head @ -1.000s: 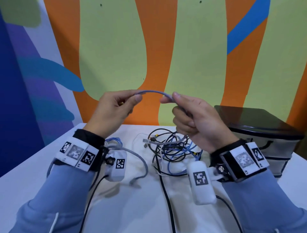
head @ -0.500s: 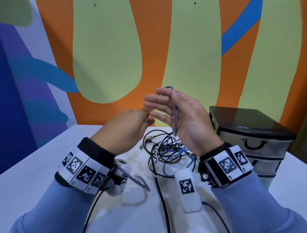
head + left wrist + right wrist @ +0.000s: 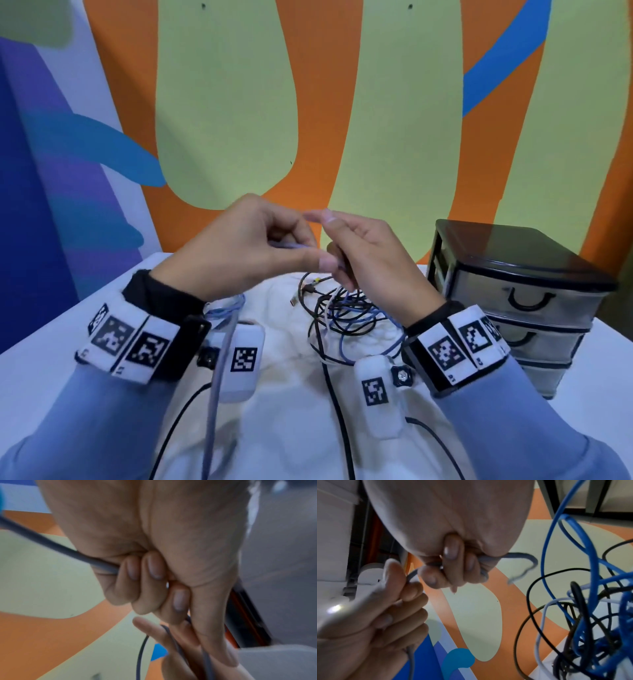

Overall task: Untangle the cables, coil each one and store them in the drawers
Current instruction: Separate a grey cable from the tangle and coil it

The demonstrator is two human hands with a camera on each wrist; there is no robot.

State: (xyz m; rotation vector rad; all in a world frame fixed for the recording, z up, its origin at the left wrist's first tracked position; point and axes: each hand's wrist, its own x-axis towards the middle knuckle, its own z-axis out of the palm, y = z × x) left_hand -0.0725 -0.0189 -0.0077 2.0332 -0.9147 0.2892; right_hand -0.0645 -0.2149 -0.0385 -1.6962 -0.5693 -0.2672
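Both hands are raised together above the table, each holding the same grey-blue cable (image 3: 291, 245). My left hand (image 3: 270, 240) has its fingers curled round the grey-blue cable (image 3: 72, 553), whose slack hangs down past my left wrist to the table. My right hand (image 3: 346, 253) grips turns of the grey-blue cable (image 3: 483, 561) in its curled fingers, with a loop sticking out to the side. Below them lies a tangle of blue, black and white cables (image 3: 346, 315). The tangle (image 3: 583, 615) fills the right of the right wrist view.
A small drawer unit (image 3: 513, 301) with a black top and clear drawers with black handles stands at the right, all drawers closed. The white table (image 3: 51, 370) ends at a painted orange and green wall. Black wrist-camera leads run toward me.
My right hand, open half a second ago, has curled round the cable. My left hand has come up and over to meet it. The hands were apart with cable stretched between them a second ago.
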